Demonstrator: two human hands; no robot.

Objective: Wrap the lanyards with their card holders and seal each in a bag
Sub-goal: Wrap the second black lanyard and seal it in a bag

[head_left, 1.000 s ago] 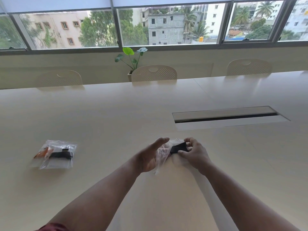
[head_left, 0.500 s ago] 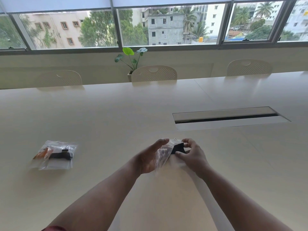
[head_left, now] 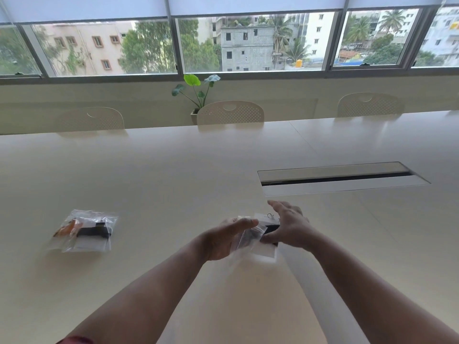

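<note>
No words or brand marks can be read on anything here. The person's two hands meet over the pale surface [head_left: 173, 175], low in the middle of the view. The left hand [head_left: 224, 240] holds one end of a clear bag [head_left: 244, 240], with its thumb laid along the top. The right hand [head_left: 288, 228] pinches the card holder [head_left: 267, 252] with the black lanyard [head_left: 270, 229] wound around it — thumb below, fingers spread above. The card holder's near end pokes out toward the person, and a small metal clip shows at the far end. Its long side runs from near to far, tilted a little to the right. How far it sits inside the bag cannot be told.

Well off to the left lies a packed bag [head_left: 84, 230], flat on the surface, with a black band running left to right and an orange bit at its left end. A long slot [head_left: 342, 180] is cut into the surface beyond the hands.
</note>
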